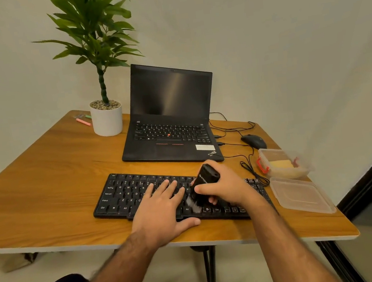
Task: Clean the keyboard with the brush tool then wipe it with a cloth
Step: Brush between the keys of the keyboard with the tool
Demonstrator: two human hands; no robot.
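At lower centre, the keyboard is pressed by the flat, straight-fingered left hand; the brush is gripped by the right hand

Bare table lies open left of the left hand fingers. Ahead of the fingertips, passage is blocked by the laptop. Right of the right hand, room is narrowed by cables, a container, probably holding a cloth, and a lid.
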